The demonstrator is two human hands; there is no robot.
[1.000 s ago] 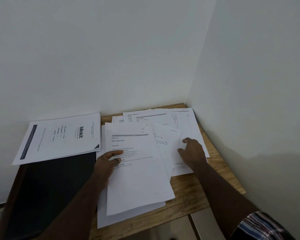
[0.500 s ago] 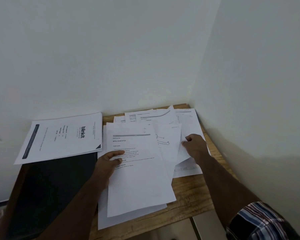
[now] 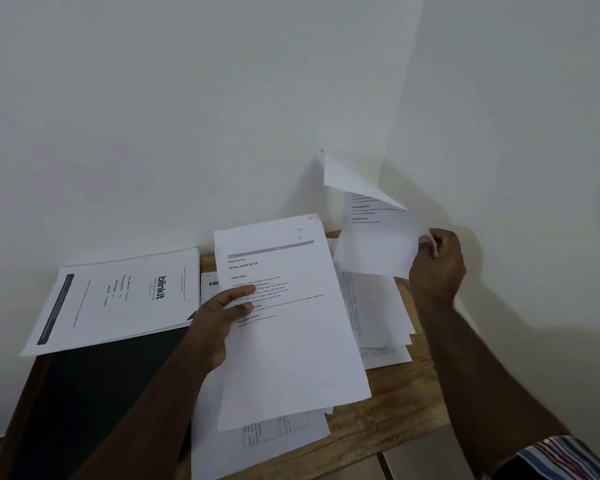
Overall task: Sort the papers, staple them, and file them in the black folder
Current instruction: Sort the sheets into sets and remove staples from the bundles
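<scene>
head-worn view, facing down, near wooden table [image 3: 388,424]

walls [image 3: 187,116] box in back, right | papers [image 3: 378,306] cover table [image 3: 388,420]

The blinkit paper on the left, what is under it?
The blinkit paper tops a thin stack of sheets whose edges show along its right side. Its near edge overlaps the black folder, and its right end is over the wooden table. What is printed on the sheets below is covered.

I see a wooden table [image 3: 388,424] pushed into the corner of two white walls [image 3: 194,109]. Below the table's near edge, pale floor tiles [image 3: 420,462] show, and a striped sleeve [image 3: 565,457] beside them.
</scene>
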